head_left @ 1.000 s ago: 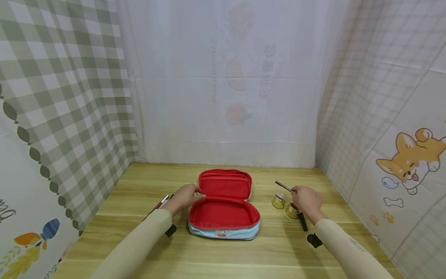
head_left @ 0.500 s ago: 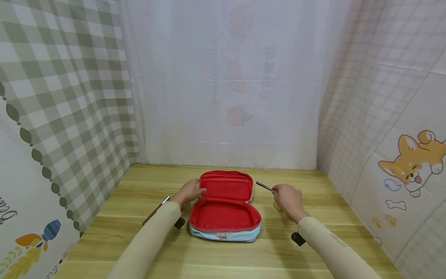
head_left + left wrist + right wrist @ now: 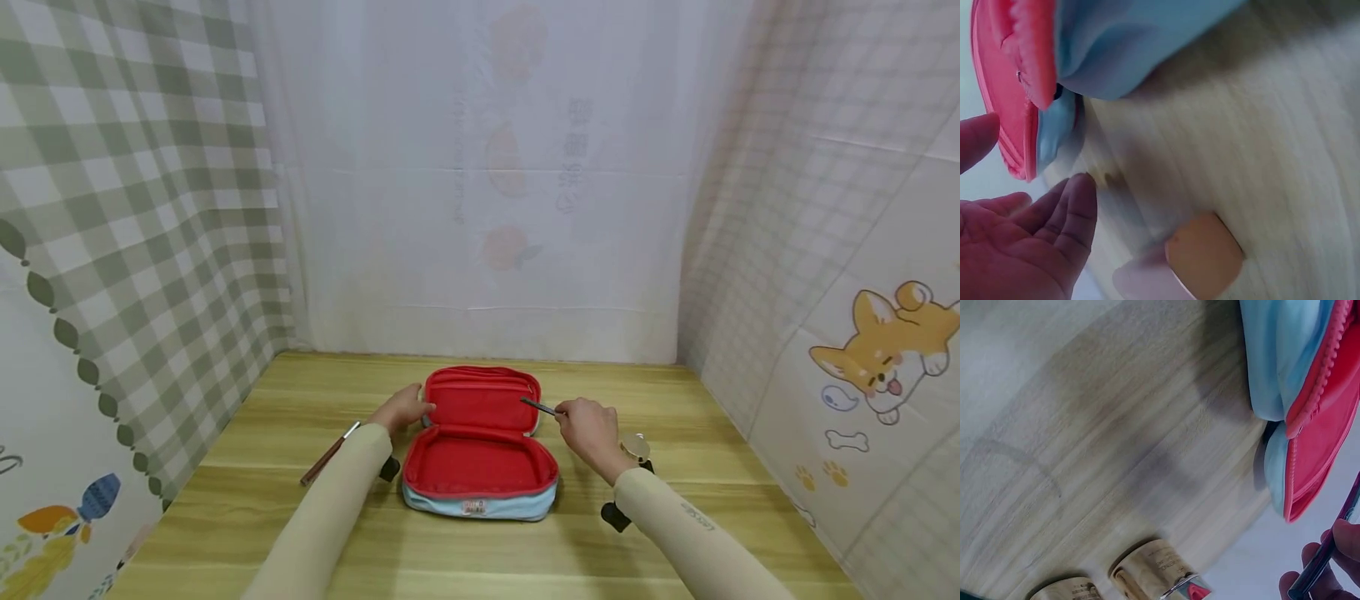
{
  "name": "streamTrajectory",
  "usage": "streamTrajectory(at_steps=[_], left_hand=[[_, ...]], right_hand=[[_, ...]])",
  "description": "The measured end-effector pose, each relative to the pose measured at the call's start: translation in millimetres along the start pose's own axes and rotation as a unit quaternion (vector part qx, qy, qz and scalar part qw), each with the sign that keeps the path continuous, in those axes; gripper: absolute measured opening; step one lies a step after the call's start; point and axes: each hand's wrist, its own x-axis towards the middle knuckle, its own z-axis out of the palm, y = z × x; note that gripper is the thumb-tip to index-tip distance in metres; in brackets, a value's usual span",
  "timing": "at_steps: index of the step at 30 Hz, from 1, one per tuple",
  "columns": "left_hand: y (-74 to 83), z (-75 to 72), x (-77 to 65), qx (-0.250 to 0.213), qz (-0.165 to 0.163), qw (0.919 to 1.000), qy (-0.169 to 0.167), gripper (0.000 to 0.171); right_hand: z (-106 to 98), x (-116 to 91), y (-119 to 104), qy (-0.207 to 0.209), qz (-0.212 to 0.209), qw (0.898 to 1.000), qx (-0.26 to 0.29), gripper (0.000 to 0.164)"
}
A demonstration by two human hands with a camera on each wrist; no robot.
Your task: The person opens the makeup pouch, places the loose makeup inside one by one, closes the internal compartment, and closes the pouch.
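A light-blue zip pouch [image 3: 480, 506] with a red lining lies unzipped on the table, its lid folded back. My left hand [image 3: 402, 410] is at the lid's left edge; in the left wrist view its fingers [image 3: 1082, 206] are loosely bent and hold nothing. Whether it touches the lid I cannot tell. My right hand [image 3: 588, 429] pinches a slim dark pen-like stick [image 3: 538, 406], whose tip reaches over the lid's right edge in the head view. In the right wrist view, the stick [image 3: 1316, 569] lies between thumb and fingers.
A brush with a brown handle [image 3: 330, 454] lies left of the pouch, partly behind the left sleeve. A gold-lidded jar [image 3: 636, 447] stands behind my right wrist. Two jars, one nearer [image 3: 1154, 569], show in the right wrist view. A tan block [image 3: 1204, 256] lies below my left hand.
My right hand has carried the stick leftward from beside the jars to the pouch's lid. My left hand has shifted slightly farther back along the lid's left edge.
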Motion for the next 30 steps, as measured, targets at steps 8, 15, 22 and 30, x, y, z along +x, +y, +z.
streamTrajectory(at_steps=[8,15,22,30], left_hand=[[1.2,-0.7,6.5,-0.073,-0.015,0.997,-0.022,0.071],[2.0,-1.8,8.5,-0.113,-0.025,0.9931,-0.016,0.079],[8.9,-4.3,16.5,-0.159,0.023,0.987,-0.013,0.055],[30.8,-22.1,13.1,-0.138,0.08,0.9871,-0.014,0.033]], right_hand=[[2,-2,-6,0.003,-0.016,1.0,-0.005,0.013],[1,-1,-7,0.016,-0.026,0.999,-0.009,0.012],[1,-4,-10,0.053,-0.058,0.997,-0.005,0.01],[0,-2,-17,0.095,-0.097,0.991,-0.003,0.01]])
